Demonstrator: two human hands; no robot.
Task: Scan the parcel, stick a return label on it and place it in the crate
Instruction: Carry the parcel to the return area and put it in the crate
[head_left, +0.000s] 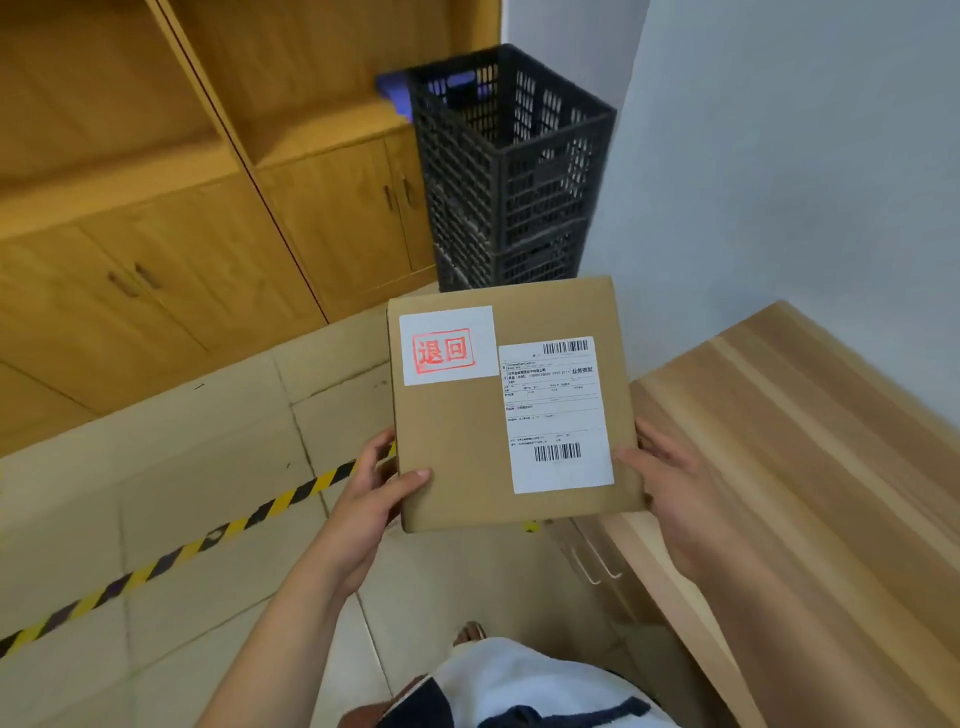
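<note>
I hold a flat brown cardboard parcel (457, 447) in front of me, above the floor. My left hand (371, 499) grips its lower left edge, thumb on top. My right hand (675, 488) grips its lower right edge. On the parcel's top face sit a white return label (448, 345) with a red stamp at the upper left and a white shipping label (556, 415) with two barcodes on the right. Beyond the parcel, against the wall corner, stands a tall stack of black perforated crates (514, 171), open at the top.
A wooden table (805, 467) runs along the right, its cabinet handles below the edge. Wooden cupboards (182, 208) fill the left wall. Yellow-black hazard tape (182, 551) crosses the tiled floor. Something purple (395, 91) lies on the shelf behind the crates.
</note>
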